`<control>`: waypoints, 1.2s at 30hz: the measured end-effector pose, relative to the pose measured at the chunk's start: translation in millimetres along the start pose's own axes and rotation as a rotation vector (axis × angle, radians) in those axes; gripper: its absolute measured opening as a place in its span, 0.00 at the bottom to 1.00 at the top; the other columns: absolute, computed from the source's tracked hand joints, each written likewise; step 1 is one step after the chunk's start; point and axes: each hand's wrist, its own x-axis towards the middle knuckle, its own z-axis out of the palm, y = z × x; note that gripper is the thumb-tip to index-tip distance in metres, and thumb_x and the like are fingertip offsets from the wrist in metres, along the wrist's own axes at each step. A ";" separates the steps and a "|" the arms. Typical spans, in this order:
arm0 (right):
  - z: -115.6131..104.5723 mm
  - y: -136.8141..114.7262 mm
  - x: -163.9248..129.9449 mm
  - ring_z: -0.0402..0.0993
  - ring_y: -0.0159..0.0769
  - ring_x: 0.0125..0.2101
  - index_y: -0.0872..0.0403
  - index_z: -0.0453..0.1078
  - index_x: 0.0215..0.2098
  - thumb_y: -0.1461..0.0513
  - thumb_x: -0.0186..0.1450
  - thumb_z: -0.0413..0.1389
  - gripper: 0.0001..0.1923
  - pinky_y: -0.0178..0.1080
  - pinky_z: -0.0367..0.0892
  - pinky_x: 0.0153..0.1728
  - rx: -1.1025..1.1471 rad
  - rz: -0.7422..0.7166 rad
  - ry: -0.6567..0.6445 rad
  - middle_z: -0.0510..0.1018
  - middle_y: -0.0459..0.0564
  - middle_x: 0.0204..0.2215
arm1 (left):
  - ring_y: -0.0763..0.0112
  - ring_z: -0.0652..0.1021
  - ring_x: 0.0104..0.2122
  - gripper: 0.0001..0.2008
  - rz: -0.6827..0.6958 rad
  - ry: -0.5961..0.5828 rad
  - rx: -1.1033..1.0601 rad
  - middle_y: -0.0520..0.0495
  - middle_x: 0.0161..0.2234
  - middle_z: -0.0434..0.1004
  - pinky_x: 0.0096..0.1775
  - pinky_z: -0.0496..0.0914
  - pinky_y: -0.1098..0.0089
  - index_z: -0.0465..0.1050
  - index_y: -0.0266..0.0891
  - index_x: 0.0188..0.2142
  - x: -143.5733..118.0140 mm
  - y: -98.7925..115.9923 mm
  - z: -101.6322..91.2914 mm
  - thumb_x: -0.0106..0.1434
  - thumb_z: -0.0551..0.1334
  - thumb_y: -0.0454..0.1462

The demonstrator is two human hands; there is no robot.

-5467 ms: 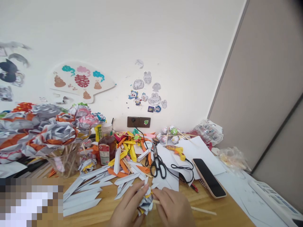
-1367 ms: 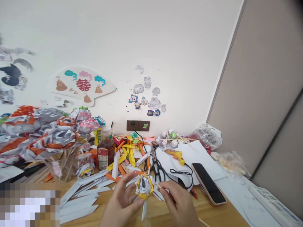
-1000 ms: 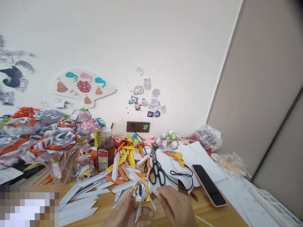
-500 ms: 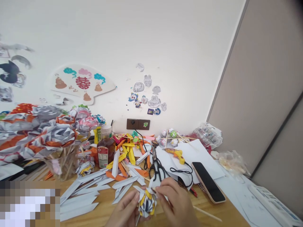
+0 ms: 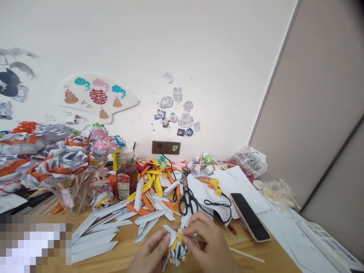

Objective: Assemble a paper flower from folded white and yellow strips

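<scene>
Low in the frame's middle, both hands close on a small folded paper flower point(image 5: 176, 248) of white, grey and yellow strips. My left hand point(image 5: 150, 254) cups its left side from below. My right hand point(image 5: 206, 242) pinches its top right petals, fingers curled over it. A thin wooden stick point(image 5: 247, 255) runs out from under my right hand along the wooden table point(image 5: 126, 254). Loose white folded paper strips point(image 5: 98, 237) lie just left of the hands.
Black scissors point(image 5: 188, 197), a yellow glue gun point(image 5: 212, 183) with black cord and a phone point(image 5: 249, 217) lie behind the hands on white sheets. A sauce bottle point(image 5: 127, 175) and a glass of paper flowers on sticks point(image 5: 69, 167) stand at left. Yellow and orange strips point(image 5: 155, 180) pile near the wall.
The flower was lifted and turned between both hands about a second ago; it now sits lower, near the table, with my right fingers closed over its top.
</scene>
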 end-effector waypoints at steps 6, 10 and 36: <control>2.1 -0.2 -0.4 0.73 0.31 0.25 0.55 0.71 0.29 0.67 0.62 0.52 0.07 0.30 0.64 0.26 -0.054 -0.066 0.022 0.74 0.48 0.25 | 0.74 0.70 0.22 0.14 0.012 0.015 -0.014 0.56 0.18 0.73 0.32 0.68 0.73 0.76 0.38 0.20 3.5 -4.1 -3.6 0.46 0.73 0.46; 1.7 -0.2 -0.5 0.74 0.32 0.24 0.55 0.70 0.31 0.64 0.67 0.47 0.11 0.30 0.64 0.24 -0.195 -0.162 0.010 0.75 0.49 0.25 | 0.71 0.73 0.26 0.14 -0.032 0.027 -0.048 0.53 0.21 0.76 0.32 0.68 0.73 0.79 0.38 0.26 2.0 -5.2 -4.6 0.46 0.73 0.46; -3.7 12.3 -4.7 0.72 0.35 0.18 0.60 0.65 0.44 0.68 0.65 0.49 0.09 0.36 0.56 0.16 -0.717 -0.438 -0.247 0.76 0.48 0.25 | 0.68 0.76 0.25 0.16 -0.043 0.029 -0.093 0.50 0.22 0.79 0.33 0.70 0.70 0.82 0.39 0.33 6.6 -11.6 -11.2 0.46 0.74 0.45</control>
